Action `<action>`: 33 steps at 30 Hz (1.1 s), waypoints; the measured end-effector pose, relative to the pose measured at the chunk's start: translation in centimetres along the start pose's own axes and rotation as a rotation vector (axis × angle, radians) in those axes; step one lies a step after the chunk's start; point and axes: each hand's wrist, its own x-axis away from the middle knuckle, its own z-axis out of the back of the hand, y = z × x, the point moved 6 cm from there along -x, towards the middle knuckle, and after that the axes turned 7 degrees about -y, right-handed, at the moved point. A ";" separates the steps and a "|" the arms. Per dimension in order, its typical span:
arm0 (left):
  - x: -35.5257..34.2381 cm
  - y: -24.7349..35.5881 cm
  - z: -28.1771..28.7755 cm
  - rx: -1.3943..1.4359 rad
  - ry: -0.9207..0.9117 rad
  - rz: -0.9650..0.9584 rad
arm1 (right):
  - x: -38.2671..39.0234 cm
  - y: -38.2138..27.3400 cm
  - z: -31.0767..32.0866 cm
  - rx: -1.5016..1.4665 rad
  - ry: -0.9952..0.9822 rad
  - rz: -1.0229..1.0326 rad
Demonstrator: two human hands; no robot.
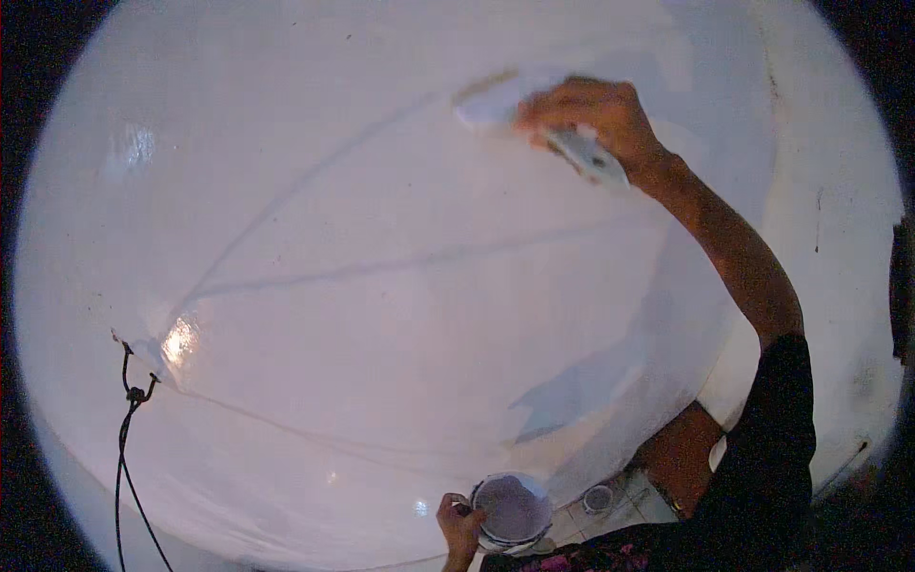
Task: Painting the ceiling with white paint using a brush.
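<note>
Bucket point(515, 510) is sitting nearest, top open, showing pale grey contents. Left hand point(459, 532) is gripping its left edge; can't tell whether the grip is bearing on rim or handle. Probably the heavier load, wanting to slop if tilting; best held by rim or handle, level. Cup point(598, 499) is standing just right of the bucket. Cord point(122, 448) is hanging well left of it. Brush point(583, 154) (looks like a wide flat one, blurred) is sitting well beyond the bucket, at the white surface point(286, 172); can't tell if it's touching. Right hand point(596, 114) is grasping it, grip spanning its thickness, handle end poking out bucket-side. Likely handling light: stiff handle, softer head, maybe slippery when wet. Handle is offering the best hold.
</note>
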 end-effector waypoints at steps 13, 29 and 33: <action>2.1 0.8 -1.3 -0.075 -0.011 0.000 | -7.0 7.3 2.5 0.070 0.250 0.017; 5.8 -0.8 3.1 -0.234 -0.001 0.004 | 20.1 -14.2 -8.1 -0.395 -0.242 -0.157; 6.3 -2.9 3.9 -0.492 0.011 -0.180 | 30.1 -21.0 -15.9 -0.784 -0.539 -0.176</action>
